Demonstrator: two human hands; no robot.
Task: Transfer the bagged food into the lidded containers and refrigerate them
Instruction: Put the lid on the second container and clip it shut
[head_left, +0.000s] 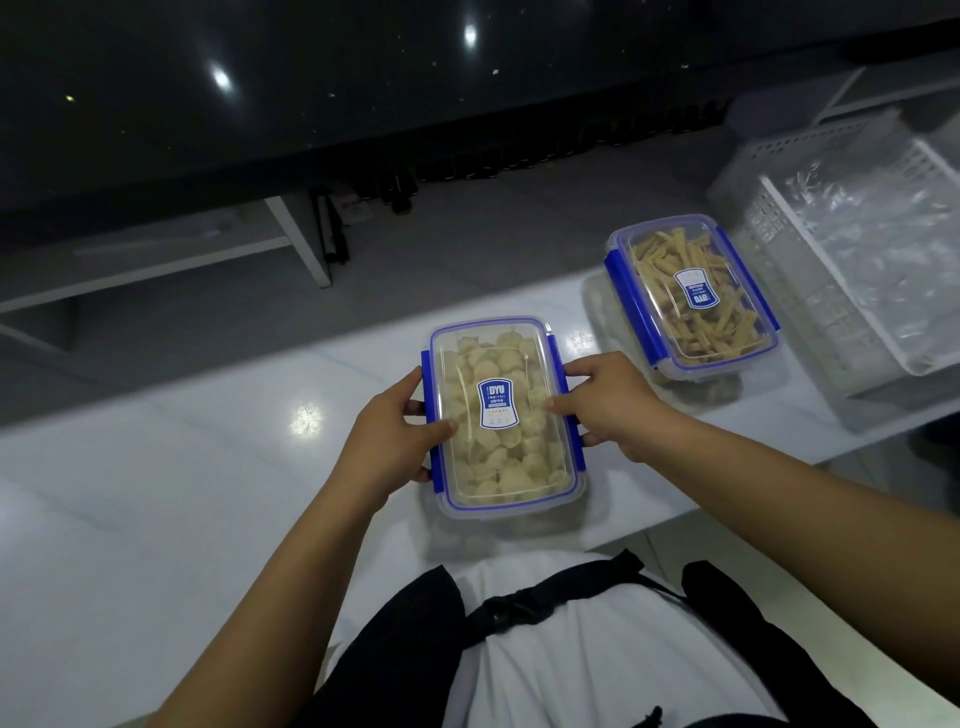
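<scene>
**Both hands clamped on the near container**

Gripping from either side, the person's left hand (387, 434) and right hand (610, 402) held the near container (501, 415) by its long edges, thumbs lying on the clear lid and fingers curled down over the blue side clips. It sat on the white counter (156, 493) close to the near edge, right in front of the person's body, its lid on and a blue label in the middle. Pale round pieces of food filled it almost to the top.

Further along the counter, toward the right and nearer the far edge, stood the second container (691, 293), also lidded, packed with thin tan sticks and turned at an angle. Neither hand touched it. Just beside it, at the counter's right end, rested a white slotted basket (779, 208) holding crumpled clear plastic bags (872, 228). Whether all the clips on either box were snapped down could not be made out.
</scene>
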